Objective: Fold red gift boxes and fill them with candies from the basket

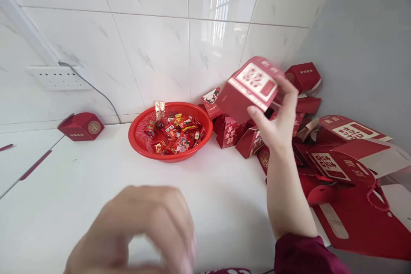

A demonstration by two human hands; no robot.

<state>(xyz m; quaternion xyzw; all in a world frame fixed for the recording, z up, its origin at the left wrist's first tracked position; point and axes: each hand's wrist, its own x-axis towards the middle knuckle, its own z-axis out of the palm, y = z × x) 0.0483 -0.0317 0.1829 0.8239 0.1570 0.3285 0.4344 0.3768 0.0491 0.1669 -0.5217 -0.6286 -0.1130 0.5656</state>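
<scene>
Red box (pixel 247 90) in right hand (pixel 279 115), characters blurred.

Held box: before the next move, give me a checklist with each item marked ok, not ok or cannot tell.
1. Right hand has hold of the held box: ok.
2. Left hand is empty: cannot tell; it is blurred.
3. Basket sits upright, with wrapped sweets inside: ok.
4. Pile at right is tidy: not ok; boxes and flat pieces overlap.
5. Held box has sweets in it: cannot tell; its inside is hidden.
</scene>
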